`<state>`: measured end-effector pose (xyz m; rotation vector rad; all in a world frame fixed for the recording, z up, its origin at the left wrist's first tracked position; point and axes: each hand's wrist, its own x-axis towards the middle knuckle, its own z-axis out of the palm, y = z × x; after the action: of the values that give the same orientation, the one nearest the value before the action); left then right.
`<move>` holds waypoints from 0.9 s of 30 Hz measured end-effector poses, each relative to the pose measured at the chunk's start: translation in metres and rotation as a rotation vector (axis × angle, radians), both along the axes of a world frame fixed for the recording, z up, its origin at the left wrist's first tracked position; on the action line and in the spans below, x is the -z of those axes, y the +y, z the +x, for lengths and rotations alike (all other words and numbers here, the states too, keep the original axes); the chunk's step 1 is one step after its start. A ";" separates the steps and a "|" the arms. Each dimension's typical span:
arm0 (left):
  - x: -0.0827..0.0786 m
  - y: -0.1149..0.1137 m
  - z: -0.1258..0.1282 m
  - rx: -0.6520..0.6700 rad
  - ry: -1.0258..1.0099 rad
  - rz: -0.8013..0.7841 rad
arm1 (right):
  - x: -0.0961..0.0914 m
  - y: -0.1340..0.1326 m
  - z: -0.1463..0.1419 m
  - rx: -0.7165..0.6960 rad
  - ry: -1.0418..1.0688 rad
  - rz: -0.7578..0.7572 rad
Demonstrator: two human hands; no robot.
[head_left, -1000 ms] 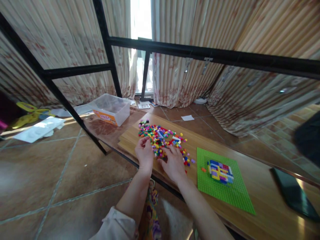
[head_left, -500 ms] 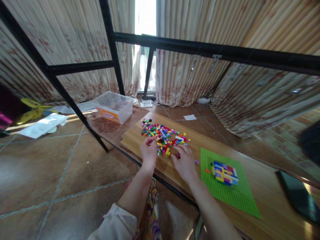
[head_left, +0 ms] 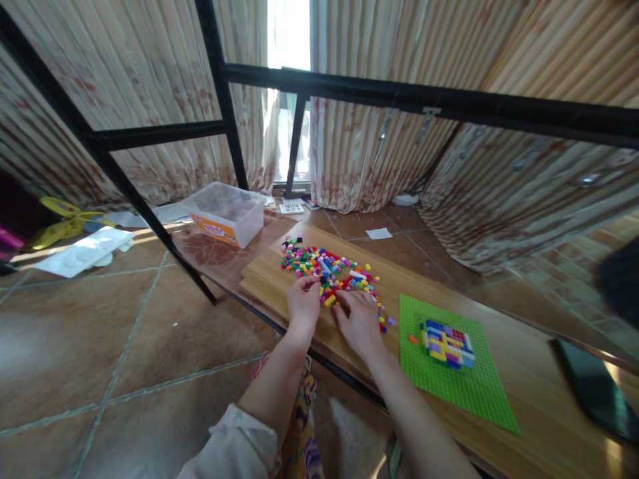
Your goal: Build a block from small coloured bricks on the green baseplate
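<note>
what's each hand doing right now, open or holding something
Left hand: curled nearly closed by the bricks; can't tell whether it holds one.
Right hand: partly open at the bricks, no grip visible.

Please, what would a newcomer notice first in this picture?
The eye would probably fall first on the pile of small, many-coloured bricks on the wood-grained board. To its right in the picture, the bright green baseplate carries a multicoloured brick build. Beyond the board's left end sits a translucent box with an orange label.

I log: small multicoloured plastic bricks (head_left: 326,265) on long brown wooden board (head_left: 264,269), left of square green plastic baseplate (head_left: 449,390); rectangular translucent plastic bin (head_left: 250,225) farther left.
</note>
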<state>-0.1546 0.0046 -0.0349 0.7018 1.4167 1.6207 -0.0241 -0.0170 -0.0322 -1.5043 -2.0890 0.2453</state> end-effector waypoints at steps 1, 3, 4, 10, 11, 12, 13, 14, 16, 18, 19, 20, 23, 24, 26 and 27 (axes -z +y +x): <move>0.000 0.000 0.001 0.002 0.000 -0.005 | -0.001 0.000 -0.001 -0.007 -0.005 0.003; 0.000 0.000 0.002 0.012 -0.019 -0.020 | -0.002 -0.001 -0.005 -0.024 -0.024 0.009; -0.001 0.000 0.003 0.025 -0.037 -0.028 | -0.002 -0.001 -0.007 -0.031 -0.038 0.010; -0.007 -0.001 0.004 0.079 -0.084 -0.051 | 0.001 0.002 -0.013 -0.022 -0.045 0.007; -0.008 -0.001 0.004 0.080 -0.078 -0.056 | 0.001 0.002 -0.012 -0.024 -0.040 0.009; -0.009 -0.001 0.004 0.085 -0.071 -0.059 | 0.000 0.003 -0.011 -0.028 -0.037 0.010; -0.009 -0.001 0.005 0.094 -0.065 -0.061 | 0.000 0.003 -0.010 -0.030 -0.037 0.011; -0.009 -0.001 0.005 0.104 -0.058 -0.062 | -0.001 0.003 -0.008 -0.033 -0.037 0.013; -0.010 -0.001 0.006 0.128 -0.046 -0.059 | -0.003 0.002 -0.006 -0.036 -0.032 0.016; -0.010 -0.002 0.008 0.146 -0.048 -0.057 | -0.004 0.001 -0.003 -0.039 -0.023 0.021; -0.010 -0.003 0.009 0.153 -0.054 -0.056 | -0.005 0.001 -0.002 -0.040 -0.017 0.023; -0.011 -0.003 0.011 0.161 -0.062 -0.053 | -0.005 0.001 -0.001 -0.040 -0.011 0.026; -0.011 -0.003 0.014 0.194 -0.062 -0.039 | -0.006 0.001 0.000 -0.036 0.006 0.030; -0.012 -0.003 0.015 0.204 -0.052 -0.033 | -0.006 0.002 0.000 -0.034 0.014 0.031; -0.012 -0.002 0.016 0.215 -0.038 -0.023 | -0.007 0.002 -0.001 -0.030 0.035 0.031; -0.013 -0.002 0.017 0.217 -0.036 -0.020 | -0.007 0.003 -0.001 -0.027 0.050 0.030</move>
<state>-0.1375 0.0025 -0.0224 0.7822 1.2822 1.4421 -0.0251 -0.0141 -0.0252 -1.4395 -2.0658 0.2578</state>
